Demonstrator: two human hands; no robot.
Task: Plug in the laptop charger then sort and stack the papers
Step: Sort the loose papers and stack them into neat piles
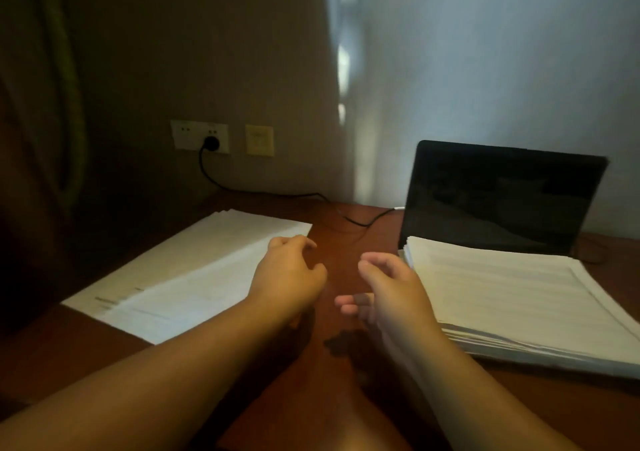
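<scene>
A thin stack of white papers lies on the left of the wooden desk. A thick stack of papers lies on the right, over the base of an open laptop with a dark screen. The black charger plug sits in the wall socket, and its cable runs across the desk to the laptop's left side. My left hand hovers by the right edge of the thin stack, fingers loosely curled, holding nothing. My right hand hovers beside the thick stack, fingers relaxed, empty.
A cream wall plate sits right of the socket. A dark curtain hangs at the left and a pale curtain behind the laptop. Bare desk shows between the two stacks.
</scene>
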